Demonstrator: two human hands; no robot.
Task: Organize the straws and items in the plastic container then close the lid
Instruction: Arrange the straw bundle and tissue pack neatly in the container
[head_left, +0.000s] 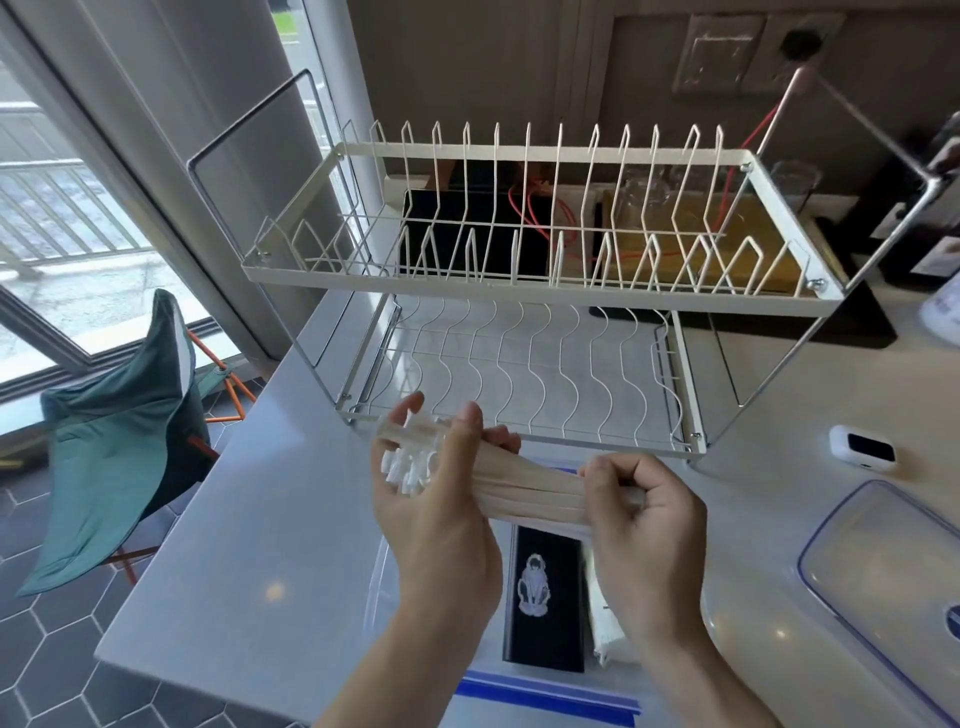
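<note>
A bundle of paper-wrapped straws stretches between both hands above the clear plastic container. My left hand grips the bundle's left end together with some small white plastic pieces. My right hand is closed around the right end. Inside the container lie a black packet with a white figure and a white wrapped packet. The container's blue-edged near rim shows below my wrists. The clear lid lies flat on the counter to the right.
A white two-tier wire dish rack stands on the counter just behind my hands. A small white device with a dark screen sits at the right. A green folding chair stands on the floor beyond the counter's left edge.
</note>
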